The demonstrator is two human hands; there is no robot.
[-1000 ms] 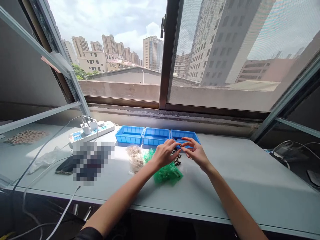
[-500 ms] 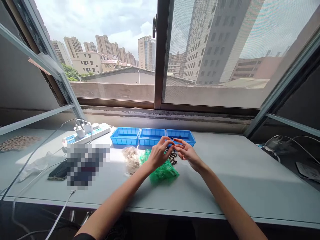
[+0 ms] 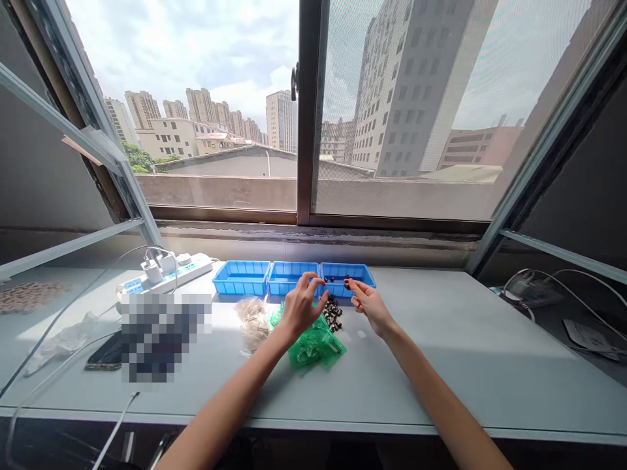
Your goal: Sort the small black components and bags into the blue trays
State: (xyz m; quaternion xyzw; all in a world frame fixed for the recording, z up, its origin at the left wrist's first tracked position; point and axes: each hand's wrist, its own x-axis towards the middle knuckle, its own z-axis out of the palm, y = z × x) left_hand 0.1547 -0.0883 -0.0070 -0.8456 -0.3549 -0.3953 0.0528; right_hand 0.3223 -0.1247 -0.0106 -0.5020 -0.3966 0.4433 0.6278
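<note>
Hands up over the table (image 3: 441, 339), a little apart from each other. My left hand (image 3: 298, 307) has its fingers spread, gripping nothing I can make out. My right hand (image 3: 368, 303) pinches thumb to fingertips; whether a part sits between them I cannot tell. Three blue trays (image 3: 292, 277) stand in one row just behind, the right one holding a few dark pieces. One pile of small dark metal parts (image 3: 334, 313) lies between my hands. One green bag (image 3: 313, 343) lies under my left wrist, one clear bag (image 3: 252, 316) beside it. One white power strip (image 3: 164, 274) lies far left.

Three bright blue trays (image 3: 241, 285), translucent green bag (image 3: 315, 344), dark small parts (image 3: 334, 311) — white power strip (image 3: 166, 274), pale grey table (image 3: 441, 365).
</note>
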